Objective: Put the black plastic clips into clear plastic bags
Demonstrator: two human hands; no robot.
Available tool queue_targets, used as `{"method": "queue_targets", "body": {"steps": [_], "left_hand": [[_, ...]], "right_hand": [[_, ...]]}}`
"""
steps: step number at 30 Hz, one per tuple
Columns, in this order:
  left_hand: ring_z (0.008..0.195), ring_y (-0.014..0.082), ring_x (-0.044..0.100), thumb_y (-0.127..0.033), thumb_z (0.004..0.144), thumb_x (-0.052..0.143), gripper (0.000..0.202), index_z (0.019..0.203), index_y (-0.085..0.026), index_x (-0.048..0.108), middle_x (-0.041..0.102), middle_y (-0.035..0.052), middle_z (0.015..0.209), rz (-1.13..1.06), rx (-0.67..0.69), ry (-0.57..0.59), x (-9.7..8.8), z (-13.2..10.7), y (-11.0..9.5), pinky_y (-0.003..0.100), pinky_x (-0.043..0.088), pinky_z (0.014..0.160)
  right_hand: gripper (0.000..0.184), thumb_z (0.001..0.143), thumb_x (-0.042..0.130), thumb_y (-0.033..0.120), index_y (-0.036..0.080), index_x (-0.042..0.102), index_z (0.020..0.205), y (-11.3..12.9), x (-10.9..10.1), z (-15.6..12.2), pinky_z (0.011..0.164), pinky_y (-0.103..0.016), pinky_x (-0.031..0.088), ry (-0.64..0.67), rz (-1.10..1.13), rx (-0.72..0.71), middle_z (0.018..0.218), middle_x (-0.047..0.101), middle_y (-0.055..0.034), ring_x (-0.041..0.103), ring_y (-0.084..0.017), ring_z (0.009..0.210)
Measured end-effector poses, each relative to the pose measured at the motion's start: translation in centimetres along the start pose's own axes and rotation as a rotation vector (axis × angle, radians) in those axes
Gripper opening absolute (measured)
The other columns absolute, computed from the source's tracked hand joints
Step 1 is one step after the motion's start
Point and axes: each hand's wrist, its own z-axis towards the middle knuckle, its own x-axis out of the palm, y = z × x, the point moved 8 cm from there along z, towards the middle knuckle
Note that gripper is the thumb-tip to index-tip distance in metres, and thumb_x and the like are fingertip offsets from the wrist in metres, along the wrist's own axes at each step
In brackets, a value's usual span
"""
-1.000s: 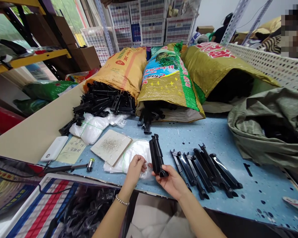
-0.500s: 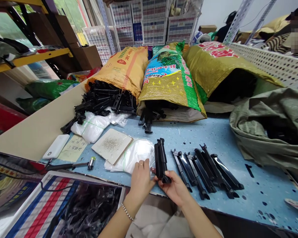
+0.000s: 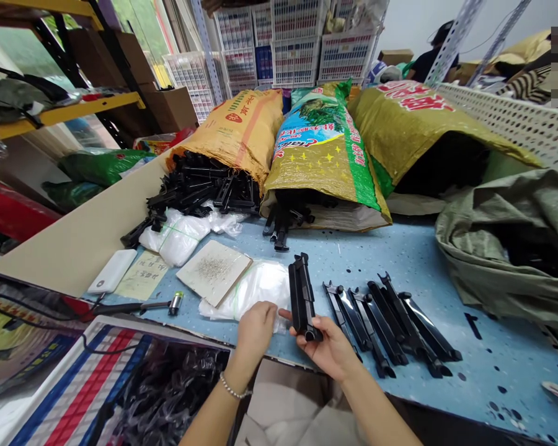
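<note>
My right hand point(image 3: 328, 350) is closed round the lower end of a bundle of long black plastic parts point(image 3: 302, 294), held upright over the table's front edge. My left hand point(image 3: 258, 328) is at the near side of a stack of clear plastic bags point(image 3: 265, 282), its fingers bent and pinched at the bag edge. To the right of the bundle, several similar black parts point(image 3: 385, 322) lie side by side on the blue table point(image 3: 353, 254). A square tile with small grains on it point(image 3: 214, 272) rests partly on the bag stack.
Behind stand an orange sack point(image 3: 235, 130), a gold-green sack point(image 3: 325, 167) and an olive sack point(image 3: 413, 124), with black parts at the first two mouths. A grey-green bag point(image 3: 506, 248) is at right. A screwdriver-like tool point(image 3: 158, 305) and crate point(image 3: 106, 371) are at left.
My left hand has drawn back slightly from the bundle, and its fingers have curled in at the bags. My right hand still holds the bundle. The view has shifted a little.
</note>
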Motion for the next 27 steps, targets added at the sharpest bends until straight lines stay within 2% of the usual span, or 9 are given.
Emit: {"method": "queue_targets", "body": {"steps": [3,9,12,15,18,20,22,24,27], "left_hand": [[0.060,0.0174,0.054,-0.032,0.079,0.055,0.021,0.064,-0.020,0.063,0.058,-0.0004,0.058,-0.136,-0.044,0.015,-0.6,0.8,1.0,0.027,0.038,0.060],[0.055,0.0119,0.047,-0.024,0.058,0.068,0.016,0.054,-0.019,0.054,0.052,-0.0047,0.054,-0.338,-0.104,-0.042,0.1,0.8,1.4,0.023,0.034,0.055],[0.053,0.0109,0.047,-0.033,0.061,0.068,0.022,0.056,-0.017,0.054,0.053,-0.0036,0.055,-0.478,-0.127,-0.016,-0.1,0.7,1.5,0.023,0.036,0.054],[0.051,0.0096,0.045,-0.043,0.067,0.065,0.030,0.060,-0.017,0.051,0.051,-0.0037,0.056,-0.593,-0.147,-0.045,-1.3,0.6,1.9,0.023,0.038,0.054],[0.060,0.0098,0.051,-0.040,0.068,0.067,0.027,0.066,-0.017,0.052,0.059,-0.0010,0.071,-0.640,-0.132,-0.098,-1.9,0.4,1.8,0.023,0.042,0.062],[0.069,0.0115,0.054,-0.033,0.068,0.069,0.023,0.070,-0.017,0.053,0.062,0.0001,0.078,-0.593,-0.080,-0.084,-1.6,0.3,1.1,0.024,0.043,0.067],[0.068,0.0127,0.055,-0.027,0.071,0.067,0.018,0.071,-0.018,0.052,0.060,-0.0013,0.073,-0.460,-0.004,-0.061,-1.3,0.3,0.3,0.024,0.044,0.066],[0.067,0.0136,0.055,-0.021,0.078,0.058,0.008,0.073,-0.019,0.052,0.059,-0.0015,0.071,-0.293,0.103,-0.086,-1.7,0.2,-0.5,0.026,0.045,0.064],[0.083,0.0180,0.058,-0.008,0.081,0.043,0.020,0.075,-0.019,0.057,0.063,0.0048,0.086,0.010,0.340,-0.128,-2.9,-0.2,-1.9,0.032,0.048,0.075]], "right_hand": [[0.023,0.073,0.067,0.023,0.014,0.069,0.093,0.4,0.0,-0.7,0.062,-0.023,0.046,-0.001,-0.067,-0.018,0.100,0.070,-0.0109,0.064,-0.016,0.077],[0.025,0.070,0.071,0.025,0.012,0.070,0.091,-0.1,1.7,0.1,0.062,-0.022,0.045,-0.022,-0.197,-0.009,0.079,0.070,-0.0064,0.065,-0.017,0.075],[0.021,0.068,0.073,0.026,0.012,0.069,0.083,0.5,1.5,1.0,0.059,-0.021,0.044,-0.075,-0.216,-0.058,0.076,0.069,-0.0054,0.065,-0.016,0.073],[0.020,0.067,0.075,0.028,0.013,0.069,0.079,1.2,0.5,1.3,0.058,-0.022,0.044,-0.110,-0.223,-0.066,0.076,0.069,-0.0048,0.066,-0.018,0.073],[0.021,0.068,0.074,0.029,0.013,0.069,0.082,1.8,0.2,1.2,0.061,-0.024,0.045,-0.088,-0.263,-0.063,0.076,0.069,-0.0049,0.066,-0.018,0.073],[0.022,0.068,0.072,0.030,0.013,0.069,0.082,2.0,0.7,1.0,0.062,-0.024,0.045,-0.063,-0.297,-0.059,0.076,0.069,-0.0048,0.065,-0.017,0.072],[0.021,0.069,0.071,0.030,0.013,0.069,0.081,2.1,1.3,0.9,0.063,-0.025,0.045,-0.039,-0.338,-0.047,0.076,0.068,-0.0046,0.064,-0.017,0.071],[0.020,0.069,0.070,0.029,0.013,0.069,0.081,2.2,1.7,0.7,0.065,-0.025,0.045,-0.025,-0.374,-0.039,0.076,0.068,-0.0046,0.064,-0.017,0.072],[0.021,0.068,0.070,0.029,0.014,0.070,0.083,2.7,1.3,0.7,0.067,-0.026,0.046,-0.041,-0.394,-0.047,0.077,0.068,-0.0045,0.064,-0.017,0.073]]}}
